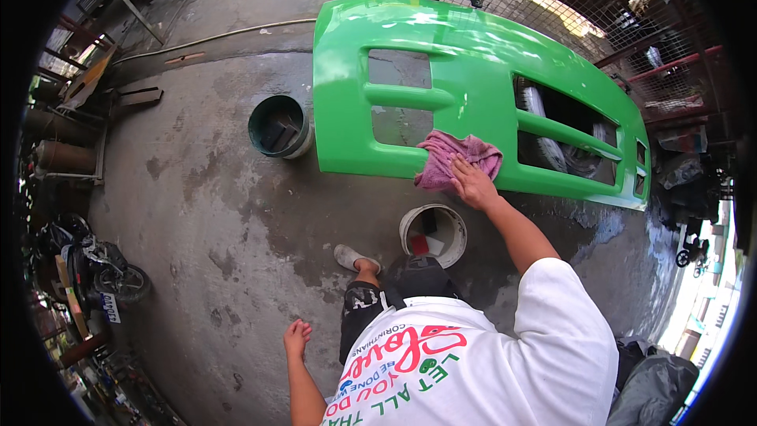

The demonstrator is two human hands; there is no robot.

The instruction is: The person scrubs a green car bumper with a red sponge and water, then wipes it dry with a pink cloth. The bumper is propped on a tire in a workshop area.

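Observation:
A large glossy green vehicle front panel with rectangular cutouts stands raised off the ground ahead of me. My right hand presses a crumpled pink towel against the panel's lower near edge, between two groups of cutouts. Part of the towel hangs below that edge. My left hand is down at my left side, away from the panel, its fingers curled with nothing seen in them.
Below the panel is a white bucket with a red piece and a dark one inside. A dark green bucket holding dark blocks stands left of the panel. A hose crosses the wet-patched concrete. A motorcycle is far left; wire mesh stands behind.

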